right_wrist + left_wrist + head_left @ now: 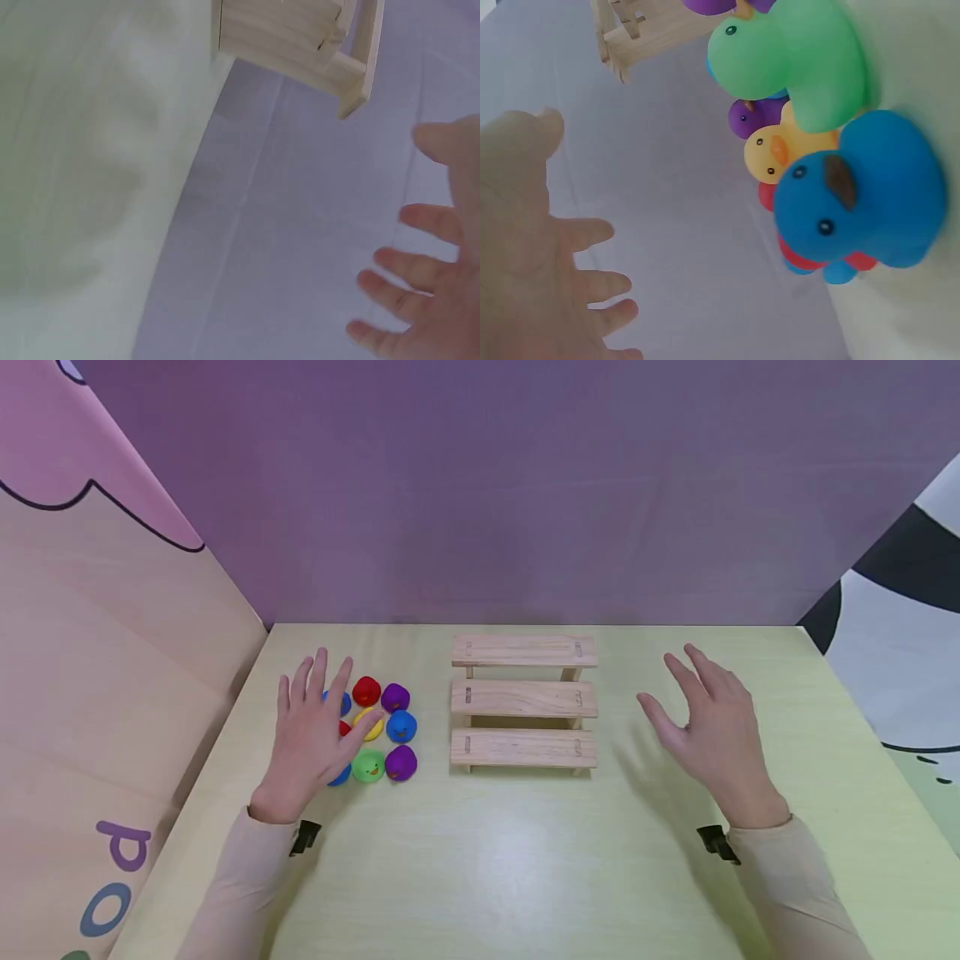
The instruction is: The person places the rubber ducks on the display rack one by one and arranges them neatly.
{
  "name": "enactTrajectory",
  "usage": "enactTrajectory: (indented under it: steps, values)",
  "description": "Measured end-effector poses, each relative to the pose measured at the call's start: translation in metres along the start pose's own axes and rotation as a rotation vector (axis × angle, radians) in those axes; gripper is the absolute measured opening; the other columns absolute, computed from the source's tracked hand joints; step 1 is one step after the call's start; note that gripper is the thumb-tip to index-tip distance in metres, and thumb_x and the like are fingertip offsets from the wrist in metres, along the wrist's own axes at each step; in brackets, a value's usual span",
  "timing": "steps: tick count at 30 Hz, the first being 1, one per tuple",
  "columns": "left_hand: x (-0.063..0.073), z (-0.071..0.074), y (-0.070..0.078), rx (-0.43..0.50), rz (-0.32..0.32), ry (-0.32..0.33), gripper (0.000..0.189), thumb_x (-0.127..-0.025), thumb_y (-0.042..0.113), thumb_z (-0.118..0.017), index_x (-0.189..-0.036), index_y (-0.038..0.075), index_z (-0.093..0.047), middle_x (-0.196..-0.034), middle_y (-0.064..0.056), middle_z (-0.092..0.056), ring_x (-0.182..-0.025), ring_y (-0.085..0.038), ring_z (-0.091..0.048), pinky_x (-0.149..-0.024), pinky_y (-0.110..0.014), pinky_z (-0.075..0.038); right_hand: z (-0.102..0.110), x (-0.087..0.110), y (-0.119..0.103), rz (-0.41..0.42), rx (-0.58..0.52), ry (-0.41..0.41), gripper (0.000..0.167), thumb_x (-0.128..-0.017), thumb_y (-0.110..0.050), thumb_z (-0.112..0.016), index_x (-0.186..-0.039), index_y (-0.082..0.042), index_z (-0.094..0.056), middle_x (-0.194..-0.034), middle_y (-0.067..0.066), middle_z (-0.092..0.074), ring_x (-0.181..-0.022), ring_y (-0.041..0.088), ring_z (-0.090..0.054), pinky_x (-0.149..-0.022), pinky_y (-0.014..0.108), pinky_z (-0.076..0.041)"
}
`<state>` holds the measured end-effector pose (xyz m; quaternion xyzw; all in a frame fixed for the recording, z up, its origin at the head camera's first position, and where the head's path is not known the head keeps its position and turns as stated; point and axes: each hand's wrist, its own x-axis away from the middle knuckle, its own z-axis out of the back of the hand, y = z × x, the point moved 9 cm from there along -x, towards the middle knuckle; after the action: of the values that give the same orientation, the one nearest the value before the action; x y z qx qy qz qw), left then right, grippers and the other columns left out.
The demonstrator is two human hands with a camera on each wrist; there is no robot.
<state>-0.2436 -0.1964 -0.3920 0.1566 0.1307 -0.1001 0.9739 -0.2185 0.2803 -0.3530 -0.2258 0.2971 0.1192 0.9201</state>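
My left hand (pixel 309 739) hovers over the left part of a group of rubber ducks, its fingers spread and holding nothing. It partly covers some ducks in the head view. Among them are a green duck (pixel 368 766), a purple duck (pixel 401 762), a blue duck (pixel 401 726), a red duck (pixel 367 692) and a yellow duck (pixel 763 154). In the left wrist view a blue duck (pixel 870 199) is closest to the camera. My right hand (pixel 712 735) is held above the table, right of a three-step wooden stand (pixel 523 699), fingers apart and nothing in them.
The pale wooden table (pixel 510 852) meets a purple backdrop (pixel 525 510) at its far edge. A printed panel (pixel 112 652) stands along the left side, and a black-and-white patterned panel (pixel 900 627) on the right. The stand sits between both hands, near the back.
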Motion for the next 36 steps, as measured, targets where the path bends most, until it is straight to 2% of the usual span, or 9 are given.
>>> enactTrajectory:
  steps: [3,7,9,11,15,19,25,28,36]
  values:
    - [0.002,0.002,-0.005,0.047,-0.001,-0.003,0.084,-0.101,0.055,-0.062,-0.165,0.006,-0.036,-0.173,-0.027,-0.025,-0.157,-0.052,-0.024,-0.126,-0.075,-0.016,-0.003,0.0,-0.002,-0.076,-0.162,0.003,0.05,-0.094,-0.02,-0.079,-0.14,-0.004,-0.068,-0.15,0.019,-0.063,-0.13,0.044,-0.063,-0.11,0.048,-0.051]
    - [0.008,0.011,-0.014,0.123,-0.005,0.033,0.07,-0.101,0.042,-0.067,-0.158,0.005,-0.048,-0.169,-0.025,-0.037,-0.151,-0.051,-0.037,-0.118,-0.073,-0.036,-0.018,0.002,-0.001,-0.246,-0.391,-0.081,0.048,-0.101,-0.022,-0.075,-0.147,-0.016,-0.065,-0.15,0.009,-0.065,-0.125,0.009,-0.067,-0.102,0.011,-0.048]
    - [0.012,0.016,-0.018,0.154,-0.02,0.061,0.062,-0.1,0.036,-0.071,-0.153,0.006,-0.055,-0.164,-0.023,-0.046,-0.147,-0.049,-0.045,-0.109,-0.071,-0.046,-0.027,0.001,-0.003,-0.29,-0.454,-0.126,0.048,-0.103,-0.025,-0.073,-0.149,-0.019,-0.063,-0.149,0.009,-0.066,-0.121,-0.002,-0.066,-0.099,0.007,-0.049]
    - [0.015,0.02,-0.02,0.173,-0.046,0.086,0.055,-0.099,0.032,-0.073,-0.147,0.007,-0.062,-0.157,-0.02,-0.055,-0.141,-0.047,-0.053,-0.103,-0.069,-0.051,-0.036,0.001,-0.005,-0.312,-0.487,-0.162,0.048,-0.104,-0.028,-0.071,-0.151,-0.02,-0.061,-0.148,0.011,-0.066,-0.121,-0.005,-0.065,-0.098,0.007,-0.05]
    - [0.022,0.022,-0.026,0.206,-0.086,0.102,0.044,-0.097,0.026,-0.077,-0.137,0.009,-0.071,-0.135,-0.016,-0.073,-0.123,-0.04,-0.068,-0.092,-0.057,-0.058,-0.057,0.003,-0.006,-0.346,-0.551,-0.21,0.049,-0.105,-0.029,-0.07,-0.151,-0.017,-0.061,-0.15,0.011,-0.064,-0.126,0.008,-0.068,-0.097,0.007,-0.051]
    - [0.03,0.016,-0.032,0.24,-0.072,0.041,0.039,-0.098,0.023,-0.078,-0.135,0.011,-0.073,-0.122,-0.012,-0.078,-0.106,-0.033,-0.074,-0.076,-0.047,-0.06,-0.077,0.004,-0.01,-0.36,-0.618,-0.244,0.048,-0.105,-0.029,-0.07,-0.149,-0.012,-0.061,-0.151,0.011,-0.062,-0.133,0.027,-0.066,-0.097,0.009,-0.052]
    - [0.041,0.0,-0.041,0.407,0.02,-0.153,0.045,-0.101,0.024,-0.076,-0.144,0.013,-0.067,-0.128,-0.01,-0.077,-0.11,-0.031,-0.074,-0.093,-0.055,-0.061,-0.094,0.005,-0.012,-0.37,-0.649,-0.253,0.047,-0.106,-0.029,-0.069,-0.146,-0.007,-0.063,-0.149,0.016,-0.064,-0.136,0.034,-0.063,-0.094,0.005,-0.05]
    - [0.045,-0.003,-0.044,0.415,0.041,-0.198,0.045,-0.1,0.023,-0.077,-0.143,0.013,-0.068,-0.127,-0.009,-0.077,-0.111,-0.03,-0.074,-0.094,-0.054,-0.061,-0.1,0.005,-0.009,-0.382,-0.642,-0.258,0.047,-0.106,-0.028,-0.069,-0.146,-0.005,-0.063,-0.15,0.017,-0.063,-0.137,0.035,-0.062,-0.093,0.003,-0.049]
    - [0.053,-0.012,-0.047,0.435,0.07,-0.275,0.039,-0.097,0.024,-0.081,-0.13,0.006,-0.075,-0.12,-0.007,-0.08,-0.102,-0.024,-0.072,-0.081,-0.027,-0.061,-0.112,0.009,-0.002,-0.429,-0.633,-0.316,0.056,-0.102,-0.029,-0.073,-0.149,-0.001,-0.06,-0.155,0.017,-0.059,-0.142,0.036,-0.057,-0.092,0.004,-0.049]
